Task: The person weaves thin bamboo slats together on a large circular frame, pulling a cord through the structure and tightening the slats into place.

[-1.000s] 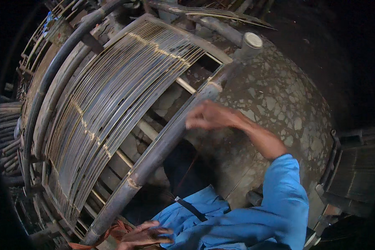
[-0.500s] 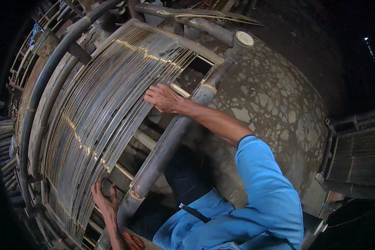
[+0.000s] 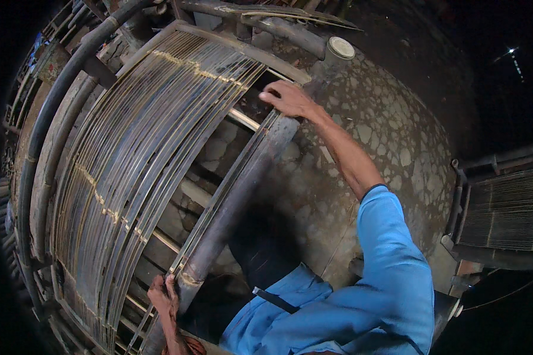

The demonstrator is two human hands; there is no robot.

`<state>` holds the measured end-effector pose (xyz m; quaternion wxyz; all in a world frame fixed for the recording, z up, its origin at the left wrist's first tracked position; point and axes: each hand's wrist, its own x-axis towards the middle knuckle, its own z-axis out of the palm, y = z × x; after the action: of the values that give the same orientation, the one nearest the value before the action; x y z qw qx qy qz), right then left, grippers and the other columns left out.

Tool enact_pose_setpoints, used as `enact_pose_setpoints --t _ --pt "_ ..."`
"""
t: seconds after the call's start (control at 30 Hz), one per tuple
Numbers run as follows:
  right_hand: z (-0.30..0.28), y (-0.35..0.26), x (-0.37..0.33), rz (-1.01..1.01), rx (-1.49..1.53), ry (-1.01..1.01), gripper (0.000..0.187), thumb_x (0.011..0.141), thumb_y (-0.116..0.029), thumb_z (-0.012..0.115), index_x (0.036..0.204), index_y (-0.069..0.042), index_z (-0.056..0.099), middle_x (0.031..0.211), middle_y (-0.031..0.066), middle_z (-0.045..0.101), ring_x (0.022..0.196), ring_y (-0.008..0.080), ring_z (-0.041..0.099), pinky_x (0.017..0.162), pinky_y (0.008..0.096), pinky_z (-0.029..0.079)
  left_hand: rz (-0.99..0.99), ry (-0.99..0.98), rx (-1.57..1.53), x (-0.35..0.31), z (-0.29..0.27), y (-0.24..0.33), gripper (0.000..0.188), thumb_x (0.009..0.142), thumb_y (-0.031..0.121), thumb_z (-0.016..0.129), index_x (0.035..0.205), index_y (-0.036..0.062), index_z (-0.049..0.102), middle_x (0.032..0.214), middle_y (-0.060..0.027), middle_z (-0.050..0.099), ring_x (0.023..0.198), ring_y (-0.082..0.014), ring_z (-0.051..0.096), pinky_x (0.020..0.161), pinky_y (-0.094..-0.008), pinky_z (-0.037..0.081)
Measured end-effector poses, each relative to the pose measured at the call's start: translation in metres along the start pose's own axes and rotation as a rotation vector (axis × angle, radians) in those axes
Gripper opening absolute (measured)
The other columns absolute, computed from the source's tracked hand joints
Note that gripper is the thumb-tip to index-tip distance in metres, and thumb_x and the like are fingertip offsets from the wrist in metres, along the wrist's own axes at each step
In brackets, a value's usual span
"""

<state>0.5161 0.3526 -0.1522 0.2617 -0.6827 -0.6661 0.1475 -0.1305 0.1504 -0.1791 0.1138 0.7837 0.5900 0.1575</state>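
A sheet of thin bamboo strips point(image 3: 142, 142), crossed by pale lashing bands, lies across a wooden frame to my left. Beside it a narrow loose strip point(image 3: 230, 177) runs along the thick dark bamboo pole point(image 3: 243, 183) at the frame's near side. At the strip's lower end, my left hand point(image 3: 164, 299) pinches it between thumb and fingertips. My right hand point(image 3: 289, 98) is over the pole's far end, fingers stretched leftward and apart, close to the strip's other end. Whether it touches the strip is hard to see.
Pale crossbars point(image 3: 244, 119) bridge the gap between sheet and pole. A curved dark pole point(image 3: 47, 124) borders the far left. A pale round-topped post point(image 3: 341, 48) stands at the back, beside stone-set ground point(image 3: 391, 130). Another strip-covered frame point(image 3: 497, 213) stands right.
My right hand has left the sheet's edge and moved away, up to the pole's far end. My left hand has shifted right to the pole. A strip now lies along the pole, apart from the sheet.
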Motion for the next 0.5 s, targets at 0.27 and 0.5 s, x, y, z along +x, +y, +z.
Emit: enact_pose_setpoints --t 0.27,0.5 --pt "-0.005 0.06 -0.009 -0.116 -0.131 0.047 0.046 0.1 -0.046 0.056 0.108 -0.004 0.073 0.11 0.0162 0.07 0.111 0.0376 0.062 0.099 0.0493 0.045 -0.026 0.092 -0.037 0.012 -0.005 0.043 0.031 0.102 0.019 0.06 0.085 -0.0047 0.05 0.085 -0.0168 0.038 0.078 -0.0329 0.042 0.07 -0.038 0.038" --pt "0.006 0.052 -0.026 -0.072 -0.081 0.458 0.044 0.094 -0.042 0.066 0.118 -0.006 0.066 0.117 0.0197 0.065 0.114 0.0377 0.058 0.104 0.0485 0.041 -0.171 -0.141 -0.128 0.022 0.005 0.046 0.031 0.103 0.026 0.058 0.096 -0.0042 0.06 0.092 -0.0186 0.045 0.087 -0.0346 0.046 0.08 -0.0412 0.039"
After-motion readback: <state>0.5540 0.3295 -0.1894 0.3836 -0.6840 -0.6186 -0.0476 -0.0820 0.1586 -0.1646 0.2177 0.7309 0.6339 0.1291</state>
